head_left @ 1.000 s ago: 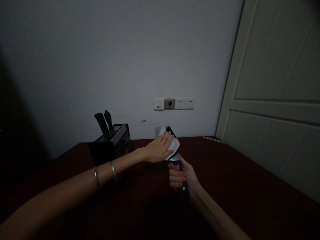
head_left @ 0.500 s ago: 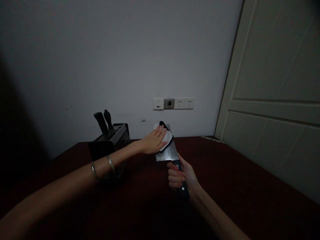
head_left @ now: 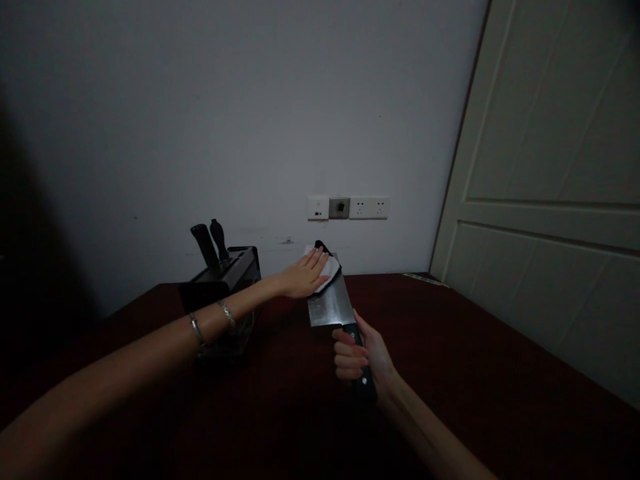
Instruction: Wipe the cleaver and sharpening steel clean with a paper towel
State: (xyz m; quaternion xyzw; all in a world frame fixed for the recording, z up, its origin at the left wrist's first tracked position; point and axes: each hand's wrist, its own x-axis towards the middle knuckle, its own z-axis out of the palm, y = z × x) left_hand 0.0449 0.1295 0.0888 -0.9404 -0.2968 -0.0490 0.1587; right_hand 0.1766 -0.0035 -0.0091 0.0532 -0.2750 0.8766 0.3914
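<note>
My right hand (head_left: 364, 357) is wrapped round the black riveted handle of a cleaver (head_left: 334, 308). Its broad metal blade points away from me, held above the dark table. Flat on a white cloth with a black edge (head_left: 330, 272), my left hand (head_left: 304, 275) presses against the upper part of the blade, fingers stretched out. The cloth and this hand hide much of the blade's far end. Two bracelets circle the left wrist.
A knife block (head_left: 225, 275) with two black handles sticking out stands on the dark red table (head_left: 400, 333), behind my left forearm. Sockets and a switch (head_left: 349, 208) line the pale wall. A light panelled door (head_left: 540, 220) rises at right.
My left hand and the cloth have slid slightly up and left along the blade, baring more metal near the handle. The right hand keeps its grip, with the cleaver shifted a little.
</note>
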